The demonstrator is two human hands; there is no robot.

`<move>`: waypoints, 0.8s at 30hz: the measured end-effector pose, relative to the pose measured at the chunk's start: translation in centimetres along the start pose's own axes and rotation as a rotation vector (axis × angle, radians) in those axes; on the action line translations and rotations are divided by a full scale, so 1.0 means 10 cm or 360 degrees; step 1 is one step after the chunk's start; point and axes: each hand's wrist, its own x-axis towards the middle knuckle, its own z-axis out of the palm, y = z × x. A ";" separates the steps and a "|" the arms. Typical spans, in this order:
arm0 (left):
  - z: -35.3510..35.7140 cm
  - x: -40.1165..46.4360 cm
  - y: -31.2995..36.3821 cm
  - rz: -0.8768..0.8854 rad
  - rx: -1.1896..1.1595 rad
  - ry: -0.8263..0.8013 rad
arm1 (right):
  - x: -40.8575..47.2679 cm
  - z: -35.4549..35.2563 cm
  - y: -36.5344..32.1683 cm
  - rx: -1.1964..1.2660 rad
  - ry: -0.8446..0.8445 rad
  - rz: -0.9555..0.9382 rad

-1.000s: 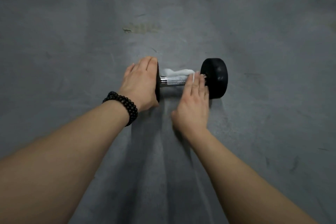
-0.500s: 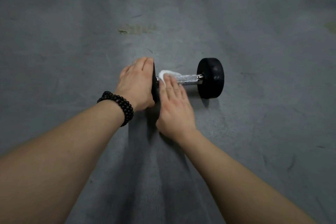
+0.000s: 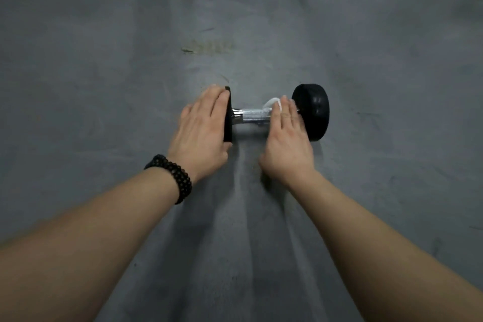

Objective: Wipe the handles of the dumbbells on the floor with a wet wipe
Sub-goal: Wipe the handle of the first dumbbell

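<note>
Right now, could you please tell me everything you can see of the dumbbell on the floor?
The dumbbell lies on its side on the grey floor, with round black matte ends and a shiny, chrome-looking handle between them. The left hand rests flat over its left end, steadying it. The right hand presses a white wet wipe onto the handle beside the right end.

A black round-headed dumbbell [image 3: 312,112] is lying on its side at the frame's centre, its chrome handle [image 3: 252,114] running left to right, while a white wet wipe [image 3: 274,103] is sitting crumpled against the handle's right end.
</note>
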 end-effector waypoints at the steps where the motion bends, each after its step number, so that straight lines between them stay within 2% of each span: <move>1: 0.04 0.00 0.00 0.0001 0.0042 -0.0014 | 0.05 -0.02 -0.01 0.0000 -0.0017 0.0033; 4: 0.09 0.17 -0.01 -0.0063 0.0080 -0.0066 | 0.14 -0.03 -0.16 -0.0001 -0.0046 0.0135; 8: 0.11 0.41 -0.08 -0.0090 -0.0003 -0.0014 | 0.13 0.11 -0.49 0.0039 -0.0139 -0.0226; 9: 0.10 0.45 -0.10 -0.0078 -0.0002 -0.0031 | 0.16 0.11 -0.46 -0.0018 -0.0102 -0.0236; 12: 0.07 0.48 -0.14 -0.0045 0.0000 -0.0116 | 0.21 0.10 -0.16 -0.0194 0.0101 0.0104; 14: 0.07 0.51 -0.13 -0.0062 -0.0017 -0.0118 | 0.19 0.10 -0.12 -0.0162 0.0100 0.0276; 15: 0.08 0.52 -0.13 -0.0072 -0.0018 -0.0124 | 0.18 0.10 -0.20 -0.0078 0.0075 0.0252; 17: 0.09 0.54 -0.15 -0.0075 -0.0033 -0.0121 | 0.20 0.12 -0.41 0.0070 -0.0012 0.0018; 19: 0.08 0.54 -0.15 -0.0070 -0.0038 -0.0136 | 0.20 0.13 -0.49 0.0017 -0.0086 -0.0207; 20: 0.06 0.53 -0.15 -0.0074 -0.0025 -0.0157 | 0.21 0.11 -0.46 -0.0045 -0.0060 -0.0203; 24: 0.02 0.54 -0.13 -0.0091 -0.0010 -0.0177 | 0.22 0.05 -0.19 -0.0222 0.0011 0.0337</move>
